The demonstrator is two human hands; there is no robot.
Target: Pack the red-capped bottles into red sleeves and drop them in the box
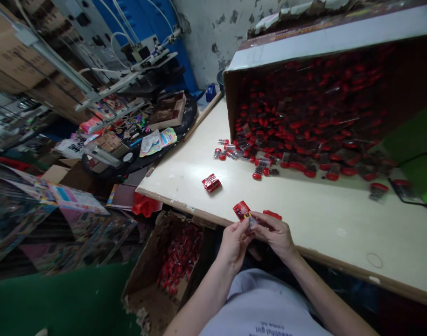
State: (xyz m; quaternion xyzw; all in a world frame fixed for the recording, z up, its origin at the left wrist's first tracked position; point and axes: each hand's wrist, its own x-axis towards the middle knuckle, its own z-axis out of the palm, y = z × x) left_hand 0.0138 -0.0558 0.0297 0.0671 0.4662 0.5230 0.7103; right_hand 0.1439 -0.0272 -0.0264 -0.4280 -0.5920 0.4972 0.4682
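Note:
Above the table's front edge, my left hand [234, 239] and my right hand [276, 234] meet, closed on a small red printed card [241, 210]. A greyish, see-through part shows at its lower end, partly hidden by my fingers; I cannot tell what it is. Just behind my right hand lies a flat red piece [272, 214]. A short stack of red printed cards [211, 183] rests on the table, farther left. Small clear containers with red lids [264, 162] lie scattered at the mouth of a large carton.
The large carton [230, 105] lies on its side on the white table [314, 214], full of red-lidded containers. Below the left edge, an open cardboard box [143, 266] holds many red pieces. A machine with a round black table [136, 158] stands left. A rubber band [374, 260] lies right.

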